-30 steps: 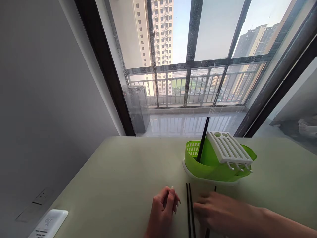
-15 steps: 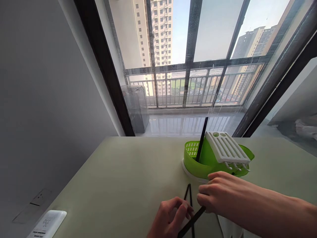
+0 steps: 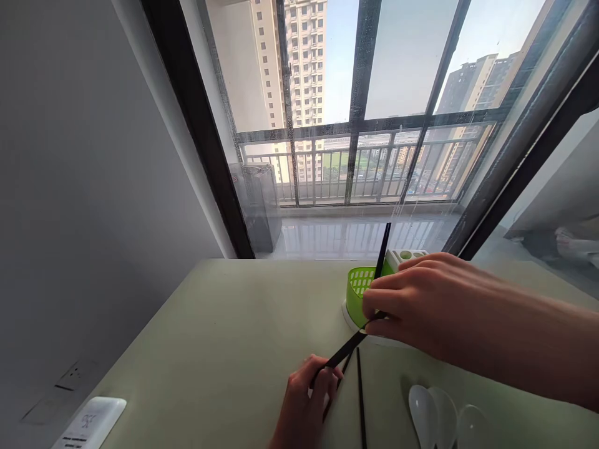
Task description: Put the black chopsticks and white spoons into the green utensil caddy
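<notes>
A pair of black chopsticks (image 3: pixel 345 351) slants between my two hands. My left hand (image 3: pixel 306 396) is closed round the lower end, and my right hand (image 3: pixel 412 299) grips the upper end in front of a green utensil holder (image 3: pixel 356 305). That holder has a white base and a white slotted top, now largely hidden behind my right hand. More black chopsticks (image 3: pixel 382 249) stand upright in its left compartment. On the table, a loose black chopstick (image 3: pixel 360 399) lies just right of my left hand, and another is partly covered by that hand.
Three white spoons (image 3: pixel 423 408) lie at the front right, below my right forearm. A white device with a number display (image 3: pixel 88 424) is at the table's lower left. The pale table (image 3: pixel 224 349) ends at a glass window, with a wall at left.
My right hand has moved up and away, in front of the holder, with the chopsticks' upper end. My left hand has shifted slightly left and up. The spoons have come into view.
</notes>
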The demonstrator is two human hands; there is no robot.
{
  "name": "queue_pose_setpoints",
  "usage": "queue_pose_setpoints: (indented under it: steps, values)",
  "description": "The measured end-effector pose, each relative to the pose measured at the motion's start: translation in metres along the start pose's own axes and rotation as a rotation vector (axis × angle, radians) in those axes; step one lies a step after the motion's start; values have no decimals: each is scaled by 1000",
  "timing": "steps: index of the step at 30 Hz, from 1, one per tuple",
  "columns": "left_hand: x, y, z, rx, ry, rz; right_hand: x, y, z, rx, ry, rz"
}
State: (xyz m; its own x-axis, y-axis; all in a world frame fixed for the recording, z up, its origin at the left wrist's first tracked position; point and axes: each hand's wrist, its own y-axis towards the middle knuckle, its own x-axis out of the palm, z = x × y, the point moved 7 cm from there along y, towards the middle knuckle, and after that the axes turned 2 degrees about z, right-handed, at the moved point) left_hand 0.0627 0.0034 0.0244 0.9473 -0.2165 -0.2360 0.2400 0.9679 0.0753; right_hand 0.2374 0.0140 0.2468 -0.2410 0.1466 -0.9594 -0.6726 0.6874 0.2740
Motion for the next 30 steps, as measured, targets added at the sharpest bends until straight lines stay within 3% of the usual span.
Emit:
queue_pose_setpoints:
  steps: [4, 8, 12, 16, 25, 30]
  values:
    - [-6, 5, 17, 165, 70, 60, -6, 12, -9, 114, 311, -61]
    - [-4, 4, 20, 190, 88, 34, 4, 15, -12, 163, 463, -6]
    - [0, 3, 16, 180, 93, -7, 16, 13, -12, 178, 478, 14]
    - [-4, 4, 13, 166, 97, 42, 20, 13, -15, 180, 489, -6]
    - [-2, 7, 3, 21, 139, 12, 36, 14, -14, 195, 523, -47]
    - [-3, 7, 2, 70, 180, 31, 40, 11, -10, 212, 506, -49]
